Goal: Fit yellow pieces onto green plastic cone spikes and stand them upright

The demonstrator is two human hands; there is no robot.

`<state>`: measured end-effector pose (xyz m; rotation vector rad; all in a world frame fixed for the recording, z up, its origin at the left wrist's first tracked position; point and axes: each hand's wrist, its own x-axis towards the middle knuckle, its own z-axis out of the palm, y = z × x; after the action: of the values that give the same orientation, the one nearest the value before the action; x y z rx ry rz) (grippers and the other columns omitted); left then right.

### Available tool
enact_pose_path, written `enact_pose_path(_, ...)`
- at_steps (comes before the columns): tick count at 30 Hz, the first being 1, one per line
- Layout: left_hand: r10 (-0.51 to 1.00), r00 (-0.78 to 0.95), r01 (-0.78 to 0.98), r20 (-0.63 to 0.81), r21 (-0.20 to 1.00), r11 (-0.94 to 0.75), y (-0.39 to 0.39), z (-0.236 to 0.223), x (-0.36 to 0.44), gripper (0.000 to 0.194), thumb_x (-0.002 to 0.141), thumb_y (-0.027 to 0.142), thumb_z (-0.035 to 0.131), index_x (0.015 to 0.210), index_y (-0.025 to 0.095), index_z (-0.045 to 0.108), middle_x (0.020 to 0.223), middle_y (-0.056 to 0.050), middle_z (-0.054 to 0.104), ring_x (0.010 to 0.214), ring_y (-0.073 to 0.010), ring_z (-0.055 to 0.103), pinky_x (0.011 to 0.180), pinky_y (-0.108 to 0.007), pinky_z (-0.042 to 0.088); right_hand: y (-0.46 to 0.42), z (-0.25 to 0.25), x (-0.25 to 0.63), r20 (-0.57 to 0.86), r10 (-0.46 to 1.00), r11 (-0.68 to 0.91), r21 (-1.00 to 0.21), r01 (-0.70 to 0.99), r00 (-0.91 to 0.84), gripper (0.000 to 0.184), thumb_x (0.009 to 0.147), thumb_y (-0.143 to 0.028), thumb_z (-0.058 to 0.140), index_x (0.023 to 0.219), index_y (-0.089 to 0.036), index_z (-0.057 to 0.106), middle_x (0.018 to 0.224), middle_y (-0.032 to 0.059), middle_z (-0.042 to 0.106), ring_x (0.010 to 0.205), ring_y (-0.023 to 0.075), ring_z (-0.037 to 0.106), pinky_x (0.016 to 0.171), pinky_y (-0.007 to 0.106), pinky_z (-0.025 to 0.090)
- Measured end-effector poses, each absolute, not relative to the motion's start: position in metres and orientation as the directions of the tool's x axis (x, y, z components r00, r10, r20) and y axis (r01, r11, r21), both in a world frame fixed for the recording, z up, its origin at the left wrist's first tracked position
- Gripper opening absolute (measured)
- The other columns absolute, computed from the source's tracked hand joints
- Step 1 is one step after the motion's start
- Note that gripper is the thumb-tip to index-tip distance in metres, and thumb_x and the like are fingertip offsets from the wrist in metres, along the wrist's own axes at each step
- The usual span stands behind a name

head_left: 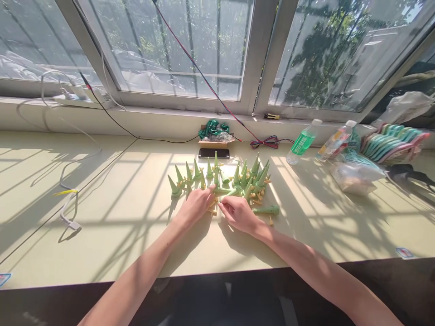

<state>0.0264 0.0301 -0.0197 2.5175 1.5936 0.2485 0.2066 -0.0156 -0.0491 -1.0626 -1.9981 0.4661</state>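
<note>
Many pale green cone-shaped pieces with collared bases are grouped on the table, most standing upright and a few lying flat. Small yellow parts lie or stick out among them. At the front of this group, my left hand is closed, its fingertips by the base of an upright green cone; its grip is too small to make out. Just to the right, my right hand pinches with thumb and forefinger, the held thing unclear. A green piece lying flat rests beyond my right hand.
Behind the cones are a black phone and a small box with green material. Two bottles, a plastic bag and stacked hangers stand right. A white cable lies left; the table edge runs in front.
</note>
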Motion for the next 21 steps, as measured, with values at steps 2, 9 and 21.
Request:
enact_pose_path(2,0.912,0.404,0.885,0.069,0.225,-0.408,0.0310,-0.0209,0.0253,0.041,0.100,0.024,0.047,0.140,0.019,0.058,0.082,-0.011,0.073,0.082,-0.0263,0.073,0.068,-0.027,0.049,-0.0150,-0.0498,0.2068,0.487,0.814,0.579,-0.632,0.516,-0.317,0.029,0.097,-0.026,0.047,0.069,-0.020,0.043,0.062,-0.0027,0.043,0.056,0.0111,0.038,0.058,0.026,0.032)
enact_pose_path(9,0.915,0.398,0.887,0.065,0.229,-0.402,0.0329,-0.0229,0.0281,0.039,0.098,0.024,0.054,0.136,0.018,0.060,0.090,-0.013,0.076,0.089,-0.0282,0.074,0.072,-0.029,0.052,-0.0124,-0.0538,0.2085,0.486,0.820,0.568,-0.638,0.519,-0.300,0.028,0.098,-0.025,0.048,0.071,-0.018,0.049,0.063,-0.0012,0.049,0.057,0.0118,0.041,0.058,0.026,0.033)
enact_pose_path(21,0.921,0.369,0.901,0.122,0.196,-0.387,0.0316,-0.0235,0.0276,0.034,0.099,0.028,0.052,0.129,0.016,0.063,0.087,-0.012,0.076,0.086,-0.0282,0.074,0.068,-0.028,0.050,-0.0153,-0.0556,0.2057,0.469,0.806,0.591,-0.588,0.552,-0.362,0.015,0.095,-0.013,0.057,0.106,-0.016,0.066,0.101,0.0084,0.068,0.064,0.0127,0.055,0.066,0.027,0.047)
